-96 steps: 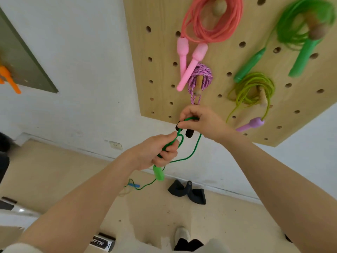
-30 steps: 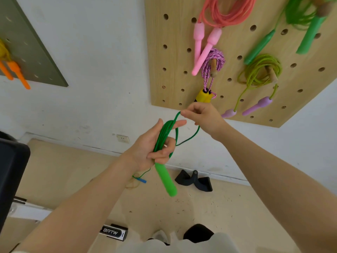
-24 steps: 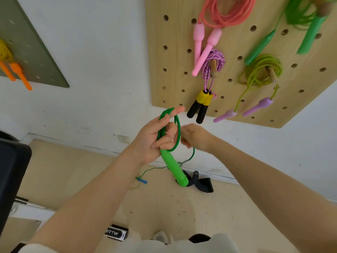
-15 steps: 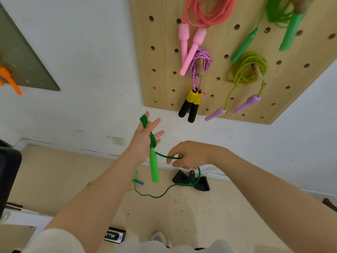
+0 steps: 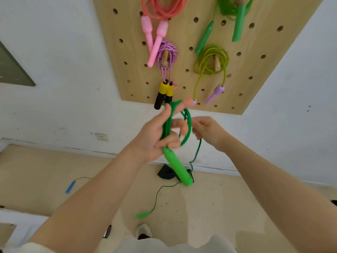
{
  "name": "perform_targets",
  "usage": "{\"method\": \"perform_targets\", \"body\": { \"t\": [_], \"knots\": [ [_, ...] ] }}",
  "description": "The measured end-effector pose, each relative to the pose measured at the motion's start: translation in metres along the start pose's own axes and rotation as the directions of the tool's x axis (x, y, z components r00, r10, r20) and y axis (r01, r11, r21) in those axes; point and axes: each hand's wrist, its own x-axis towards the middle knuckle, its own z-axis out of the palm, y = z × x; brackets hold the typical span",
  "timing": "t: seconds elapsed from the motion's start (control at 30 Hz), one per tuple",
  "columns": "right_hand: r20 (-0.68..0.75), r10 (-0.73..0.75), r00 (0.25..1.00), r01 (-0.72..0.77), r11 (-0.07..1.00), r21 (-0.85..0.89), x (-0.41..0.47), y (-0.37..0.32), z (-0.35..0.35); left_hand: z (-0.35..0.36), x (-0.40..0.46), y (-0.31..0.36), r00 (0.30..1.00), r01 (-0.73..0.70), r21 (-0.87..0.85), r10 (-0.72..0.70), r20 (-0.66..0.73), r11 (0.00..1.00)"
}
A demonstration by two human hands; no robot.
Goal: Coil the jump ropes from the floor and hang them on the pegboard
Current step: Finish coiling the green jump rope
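- Half a second ago the left hand (image 5: 155, 137) was spread open near mid-frame; now its fingers (image 5: 169, 141) are curled around the green rope (image 5: 187, 128) loops again, so another wrap is on.
- The handle (image 5: 177, 166) points down-right, long axis diagonal.
- The right hand (image 5: 207, 130) pinches the loose cord; the tail reaches the floor (image 5: 45, 179).

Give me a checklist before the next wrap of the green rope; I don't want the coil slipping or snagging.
1. Left hand grips the coil and one green handle: ok.
2. Right hand holds the loose cord: ok.
3. All cord gathered: not ok, a length trails to the other handle on the floor.
4. Trailing cord free of the black object: cannot tell.
5. Free peg on the pegboard: cannot tell.
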Motion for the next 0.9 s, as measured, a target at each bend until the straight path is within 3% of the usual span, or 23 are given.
{"method": "perform_targets", "body": {
  "t": [0.1,0.17,0.23,0.3,0.37,0.43,0.5,0.57,0.63,0.7,0.77,0.83,0.9],
  "knots": [
    [0.309,0.172,0.936,-0.099,0.966,-0.237,-0.028,0.012,-0.002,0.007,0.011,-0.006,0.946,-0.176,-0.012,0.166,-0.279,0.984],
    [0.451,0.250,0.857,-0.097,0.937,-0.334,-0.047,0.014,-0.005,0.000,0.016,-0.017,0.870,-0.188,-0.001,0.166,-0.465,0.982],
    [0.519,0.250,0.817,-0.061,0.933,-0.354,-0.063,0.008,-0.010,-0.009,0.017,-0.035,0.795,-0.076,0.106,0.124,-0.594,0.992],
    [0.555,0.159,0.817,0.044,0.942,-0.334,-0.075,-0.002,-0.017,-0.011,0.012,-0.058,0.754,0.141,0.310,0.101,-0.649,0.940],
    [0.539,0.041,0.842,0.117,0.960,-0.256,-0.084,-0.012,-0.028,-0.002,0.006,-0.077,0.765,0.302,0.462,0.077,-0.639,0.834],
    [0.392,-0.057,0.918,0.120,0.983,-0.136,-0.088,-0.016,-0.041,0.013,-0.002,-0.089,0.819,0.360,0.508,-0.004,-0.574,0.782],
    [0.163,-0.113,0.980,0.119,0.993,-0.026,-0.088,-0.011,-0.055,0.034,-0.009,-0.094,0.899,0.322,0.448,-0.120,-0.422,0.834],
    [0.010,-0.120,0.993,0.120,0.993,0.021,-0.088,0.000,-0.064,0.054,-0.013,-0.096,0.957,0.247,0.296,-0.183,-0.227,0.923],
    [-0.007,-0.124,0.992,0.124,0.992,0.025,-0.091,0.015,-0.064,0.072,-0.014,-0.094,0.988,0.155,0.149,-0.148,-0.054,0.977],
    [0.025,-0.131,0.991,0.131,0.991,0.007,-0.096,0.029,-0.058,0.085,-0.011,-0.089,0.999,0.035,0.057,-0.034,-0.024,0.998],
    [0.121,-0.079,0.990,0.089,0.993,-0.081,-0.106,0.035,-0.051,0.091,-0.002,-0.084,0.971,-0.098,-0.006,0.094,-0.219,0.995],
    [0.306,0.024,0.952,0.053,0.969,-0.242,-0.118,0.033,-0.044,0.091,0.009,-0.084,0.851,-0.208,-0.037,0.162,-0.499,0.977],
    [0.459,0.100,0.883,0.098,0.916,-0.389,-0.130,0.028,-0.041,0.084,0.017,-0.089,0.714,-0.231,-0.017,0.158,-0.683,0.973]
  ]
}}
